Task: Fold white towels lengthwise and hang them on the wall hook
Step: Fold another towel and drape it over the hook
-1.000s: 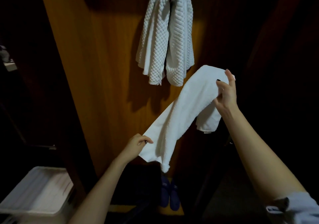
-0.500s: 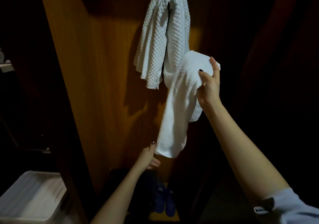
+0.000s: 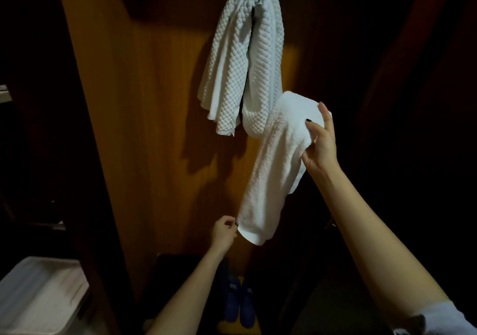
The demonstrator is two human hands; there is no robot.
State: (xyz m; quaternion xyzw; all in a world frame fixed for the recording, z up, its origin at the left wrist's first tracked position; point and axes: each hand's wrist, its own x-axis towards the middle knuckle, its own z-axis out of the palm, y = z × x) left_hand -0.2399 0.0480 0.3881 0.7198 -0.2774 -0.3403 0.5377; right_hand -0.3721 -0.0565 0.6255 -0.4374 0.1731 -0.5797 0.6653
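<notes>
A quilted white towel [image 3: 240, 58] hangs folded over the metal wall hook [image 3: 258, 1] on the wooden panel. A plain white terry towel [image 3: 273, 169], folded into a long strip, hangs just right of and below it. My right hand [image 3: 320, 143] grips this towel's folded upper end, thumb on the front and fingers behind. My left hand [image 3: 223, 232] pinches the lower left corner of the same towel near its hem.
The lit wooden wall panel [image 3: 154, 128] stands between dark areas on both sides. A white plastic bin [image 3: 38, 296] sits at the lower left. A pair of blue slippers [image 3: 238, 301] lies on the floor below the towels.
The plain towel swung from slanted to nearly vertical as my right hand rose toward the hook. My left hand lost the corner briefly and now pinches it again.
</notes>
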